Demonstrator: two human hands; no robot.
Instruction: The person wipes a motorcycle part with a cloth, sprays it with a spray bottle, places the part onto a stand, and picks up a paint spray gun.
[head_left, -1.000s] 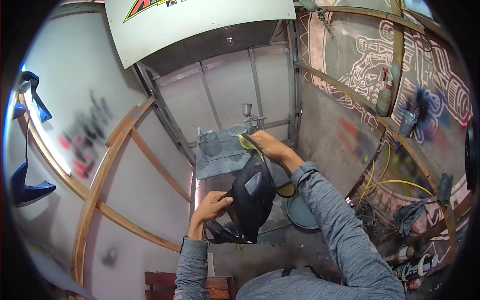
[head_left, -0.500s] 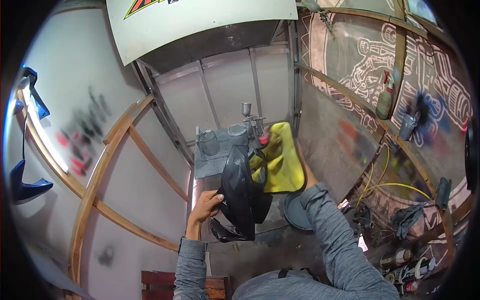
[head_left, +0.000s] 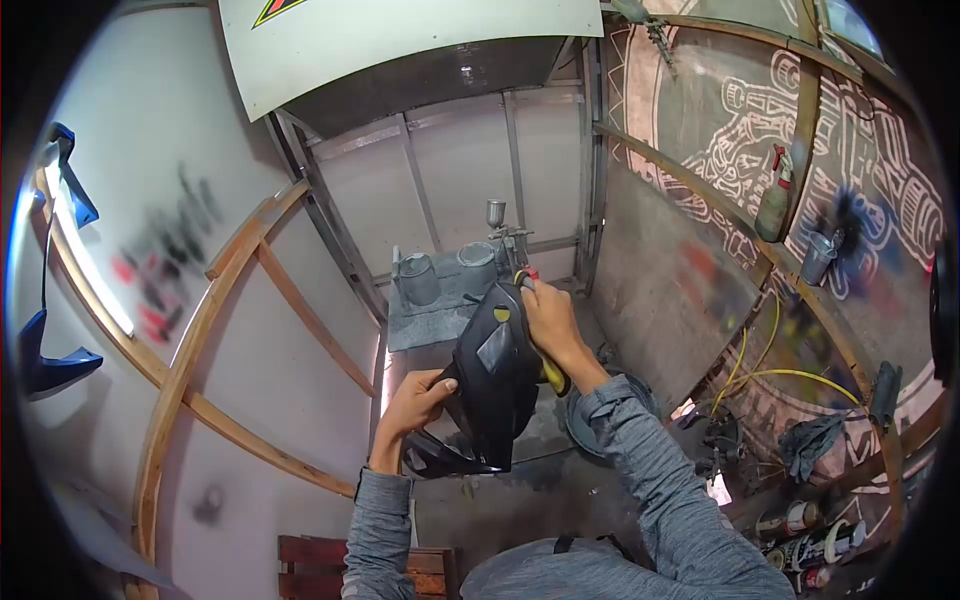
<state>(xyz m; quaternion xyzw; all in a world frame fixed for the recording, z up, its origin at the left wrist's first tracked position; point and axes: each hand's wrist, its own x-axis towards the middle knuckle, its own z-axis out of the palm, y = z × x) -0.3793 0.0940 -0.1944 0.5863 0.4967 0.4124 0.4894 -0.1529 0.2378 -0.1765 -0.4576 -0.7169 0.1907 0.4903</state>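
Note:
A black plastic motorcycle fairing (head_left: 495,365) is held up in front of me, with a cutout in its upper part. My left hand (head_left: 420,401) grips its left edge, thumb on the near side. At the upper right edge is my right hand (head_left: 550,320), fingers curled over a yellow cloth (head_left: 553,375). Most of the cloth is hidden behind the fairing and the hand. A bit of yellow shows through a small opening near the fairing's top.
Beyond the fairing, a grey stand (head_left: 430,333) bears cups (head_left: 418,280) and a spray gun (head_left: 508,233). A round basin (head_left: 640,390) lies on the floor at right. Blue panels (head_left: 60,365) hang at left; a yellow hose (head_left: 790,370) and cans (head_left: 820,545) are at right.
The yellow cloth, spread out beside the fairing before, is now bunched mostly behind it. My right hand has come round to the fairing's upper right edge. The fairing has turned slightly.

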